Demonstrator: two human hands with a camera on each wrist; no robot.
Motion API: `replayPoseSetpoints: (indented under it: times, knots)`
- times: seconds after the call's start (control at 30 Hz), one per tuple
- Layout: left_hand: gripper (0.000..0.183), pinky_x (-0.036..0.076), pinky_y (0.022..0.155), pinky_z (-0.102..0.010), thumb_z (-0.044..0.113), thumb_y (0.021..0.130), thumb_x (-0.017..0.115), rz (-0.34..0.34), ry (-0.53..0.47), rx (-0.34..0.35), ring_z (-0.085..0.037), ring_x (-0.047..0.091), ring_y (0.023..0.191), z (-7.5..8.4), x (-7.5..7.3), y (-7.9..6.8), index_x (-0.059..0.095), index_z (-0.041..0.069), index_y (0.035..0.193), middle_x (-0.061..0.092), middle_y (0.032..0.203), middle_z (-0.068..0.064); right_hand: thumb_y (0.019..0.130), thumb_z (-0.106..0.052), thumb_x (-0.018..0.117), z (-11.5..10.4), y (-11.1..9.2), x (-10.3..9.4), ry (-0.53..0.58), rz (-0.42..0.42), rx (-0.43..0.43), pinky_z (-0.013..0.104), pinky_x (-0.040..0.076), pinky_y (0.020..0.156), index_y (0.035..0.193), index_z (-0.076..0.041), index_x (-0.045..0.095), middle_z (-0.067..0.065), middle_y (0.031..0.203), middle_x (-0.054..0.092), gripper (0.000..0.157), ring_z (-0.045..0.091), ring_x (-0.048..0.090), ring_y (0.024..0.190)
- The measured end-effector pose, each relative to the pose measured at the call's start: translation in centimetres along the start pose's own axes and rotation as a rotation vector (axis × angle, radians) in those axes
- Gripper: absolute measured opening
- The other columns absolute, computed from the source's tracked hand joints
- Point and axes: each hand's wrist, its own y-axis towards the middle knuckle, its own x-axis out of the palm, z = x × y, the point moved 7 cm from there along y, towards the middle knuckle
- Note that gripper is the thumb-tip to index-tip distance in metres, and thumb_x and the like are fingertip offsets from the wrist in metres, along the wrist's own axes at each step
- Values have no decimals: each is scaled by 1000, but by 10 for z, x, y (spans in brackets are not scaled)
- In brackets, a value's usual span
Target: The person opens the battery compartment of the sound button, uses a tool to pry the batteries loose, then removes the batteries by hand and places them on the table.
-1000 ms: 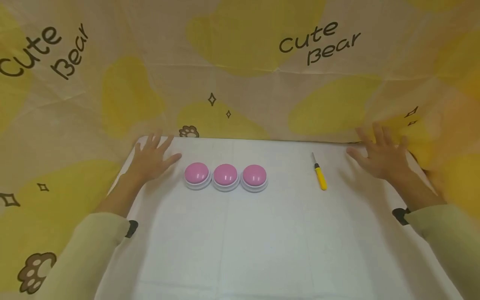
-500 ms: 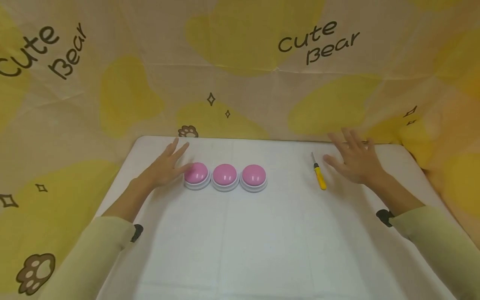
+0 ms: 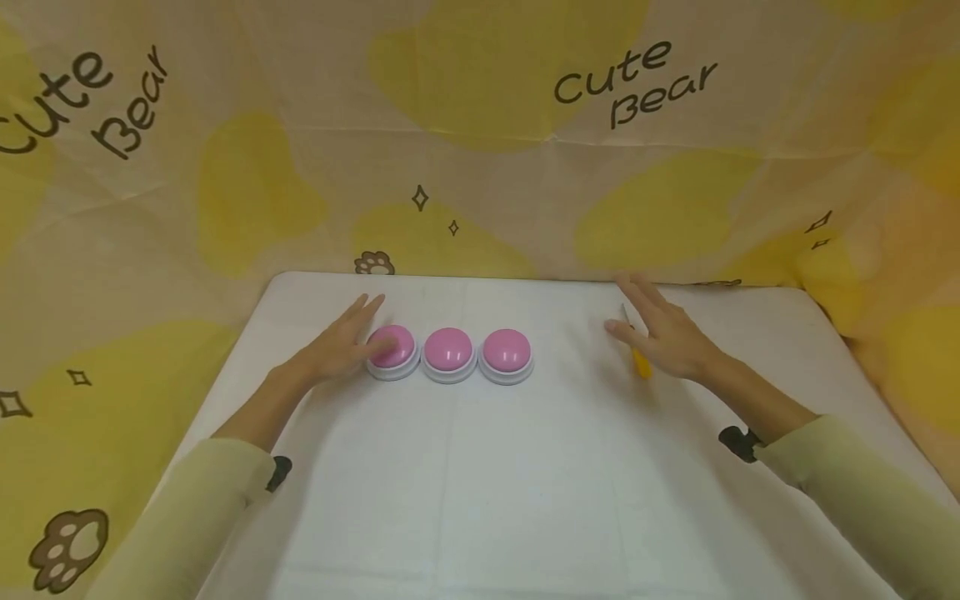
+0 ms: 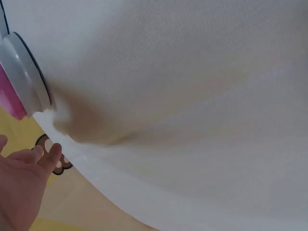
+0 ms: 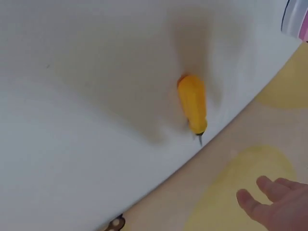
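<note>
Three pink dome buttons on white bases stand side by side: a left button, a middle button and a right button. My left hand is beside the left button, its thumb overlapping the pink dome in the head view; whether they touch I cannot tell. Over a yellow-handled screwdriver hovers my right hand, fingers extended and holding nothing. In the head view that hand partly covers the screwdriver, while the right wrist view shows its handle and a bit of the shaft on the table.
The white table has rounded far corners. Behind it and at both sides hangs a yellow and beige cloth printed with lettering and paw prints.
Both hands have moved inward from the table's far corners. The left has come to the left button, the right over the screwdriver. Buttons and screwdriver have stayed put.
</note>
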Motion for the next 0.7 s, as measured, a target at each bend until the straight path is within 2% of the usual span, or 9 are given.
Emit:
replayPoseSetpoints:
  times: [0.1,0.2,0.33,0.43,0.53,0.7]
  knots:
    - [93,8,115,-64,59,94,55,-8,-17,-12,-41,2,150,-1,5,1,8,13,161,3,164,-22,101,-50,49,-8,2,5,113,-10,-34,72,12,109,161,-25,9,6,166,4,76,40,10,150]
    - [98,10,115,-62,56,91,63,-10,-33,-24,-41,5,150,-2,9,2,9,13,160,7,165,-20,101,-44,53,-14,2,9,224,-6,-58,66,16,112,160,-26,11,5,166,11,75,34,16,150]
    - [106,18,115,-60,47,83,78,19,-88,-12,-40,15,149,-3,13,1,14,12,160,18,163,-20,101,-37,56,-20,1,15,341,1,-80,63,28,110,160,-30,14,5,164,18,73,36,32,144]
    - [112,27,112,-58,39,75,86,40,-151,2,-41,25,146,-4,15,-1,17,13,160,28,159,-22,102,-30,56,-26,2,20,417,-1,-101,60,30,109,160,-27,15,10,163,20,72,37,35,142]
    - [115,33,109,-56,33,72,89,43,-199,10,-42,32,142,-4,16,-2,17,15,160,33,156,-24,102,-25,55,-31,2,26,504,-13,-100,59,31,110,160,-22,15,16,161,23,70,39,37,141]
    - [114,34,109,-55,25,71,90,45,-243,18,-42,34,141,-2,18,-2,19,14,159,33,156,-23,104,-22,51,-36,4,36,636,-40,-64,58,30,111,160,-16,17,23,158,26,66,41,39,139]
